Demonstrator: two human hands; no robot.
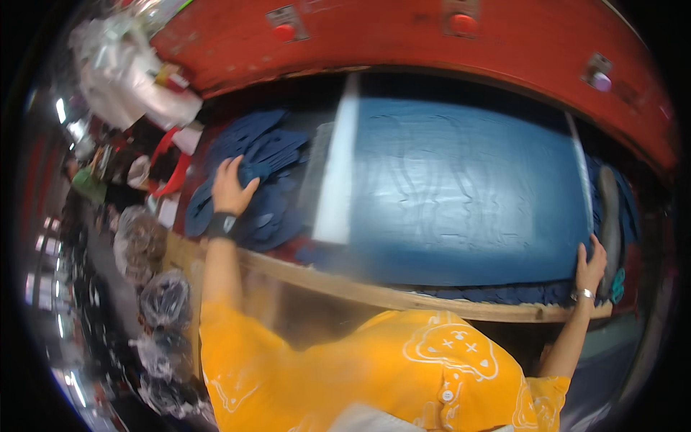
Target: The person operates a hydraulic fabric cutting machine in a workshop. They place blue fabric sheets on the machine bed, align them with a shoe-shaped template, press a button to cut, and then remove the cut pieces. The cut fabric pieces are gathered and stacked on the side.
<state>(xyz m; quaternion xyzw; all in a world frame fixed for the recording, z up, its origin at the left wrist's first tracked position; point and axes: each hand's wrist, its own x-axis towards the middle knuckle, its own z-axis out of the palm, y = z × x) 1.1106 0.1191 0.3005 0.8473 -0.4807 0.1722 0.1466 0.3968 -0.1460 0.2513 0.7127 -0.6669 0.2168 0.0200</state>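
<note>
My left hand (pixel 234 189) lies with its thumb spread from its fingers at the near edge of a loose pile of dark blue cut pieces (pixel 270 162). It seems to touch the pile. To the right stretches a large, shiny blue sheet (pixel 468 187) with curved lines pressed or cut into its surface. My right hand (pixel 592 266) is at the sheet's near right corner, fingers extended and apart. Whether its fingertips press on the sheet or only rest beside it is hard to tell. A white strip (pixel 335 173) runs along the sheet's left side.
A red machine beam (pixel 403 39) with round buttons spans the far side. A wooden rail (pixel 345 288) edges the table before me. Right of the sheet are a long grey curved object (pixel 610 216) and more blue pieces. Clear plastic bags (pixel 164 299) stand at left, below a red ring-shaped item (pixel 173 162).
</note>
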